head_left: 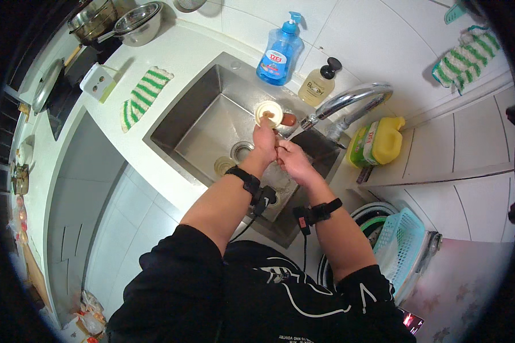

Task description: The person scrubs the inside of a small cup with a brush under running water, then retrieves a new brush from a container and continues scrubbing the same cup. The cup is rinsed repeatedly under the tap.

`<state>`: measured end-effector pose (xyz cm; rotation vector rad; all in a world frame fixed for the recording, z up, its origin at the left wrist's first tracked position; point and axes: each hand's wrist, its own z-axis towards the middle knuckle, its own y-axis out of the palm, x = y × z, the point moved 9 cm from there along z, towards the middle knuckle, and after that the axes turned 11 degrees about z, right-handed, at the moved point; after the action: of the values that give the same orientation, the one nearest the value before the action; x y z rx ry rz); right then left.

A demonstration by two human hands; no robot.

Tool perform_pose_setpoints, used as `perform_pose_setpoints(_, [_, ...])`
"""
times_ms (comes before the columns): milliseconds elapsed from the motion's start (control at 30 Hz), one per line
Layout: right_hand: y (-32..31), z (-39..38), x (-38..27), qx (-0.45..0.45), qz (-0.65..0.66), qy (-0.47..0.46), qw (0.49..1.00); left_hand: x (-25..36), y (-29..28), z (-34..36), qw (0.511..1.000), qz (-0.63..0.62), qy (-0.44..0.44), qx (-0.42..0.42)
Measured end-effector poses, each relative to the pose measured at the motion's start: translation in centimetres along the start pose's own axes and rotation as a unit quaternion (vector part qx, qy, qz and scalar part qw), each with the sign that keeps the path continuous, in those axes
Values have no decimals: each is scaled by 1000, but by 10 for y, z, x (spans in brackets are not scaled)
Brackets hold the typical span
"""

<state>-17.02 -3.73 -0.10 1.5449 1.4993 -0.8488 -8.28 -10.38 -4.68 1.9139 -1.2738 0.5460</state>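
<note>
Left hand (265, 143) closed at the edge of a pale round lid-like piece (269, 108), fingertips on it, held over the sink (203, 128) near its back wall. Head view, only one. Piece has a brownish middle; its exact kind unclear. Reddish-brown rounded object (289, 119) just beside it on the right; whether they touch, cannot tell. Right hand (293, 161) close in, fingers curled, against the left hand's fingers; whether it grips anything, cannot tell. Black straps with small boxes on both wrists. Chrome faucet (357, 94) arches in from the right, spout end just right of the reddish-brown object. Round drain (242, 151) left of the hands; a translucent round item (224, 166) sits by it on the sink bottom.

Behind the sink: blue pump bottle (278, 57), then clear yellowish bottle (316, 87) with black pump, both upright. Yellow jug (380, 142) right of the faucet. Green-and-white striped cloth (146, 98) flat on white surface (194, 43), left of the sink. Similar striped mitt (466, 60) hangs on the wall. Light-blue basket (403, 234) lower right.
</note>
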Motion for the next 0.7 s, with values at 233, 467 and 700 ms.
perform_pose_setpoints(233, [-15, 3, -25, 149, -147, -63, 976, -24, 12, 10, 991, -115, -45, -52])
perform_pose_setpoints(467, [9, 5, -37, 99, -208, -184, 955, -1, -8, 11, 999, 21, 1, 24])
perform_pose_setpoints(700, [5, -16, -9, -39, -39, 49, 997, 22, -27, 9, 995, -65, -36, 60])
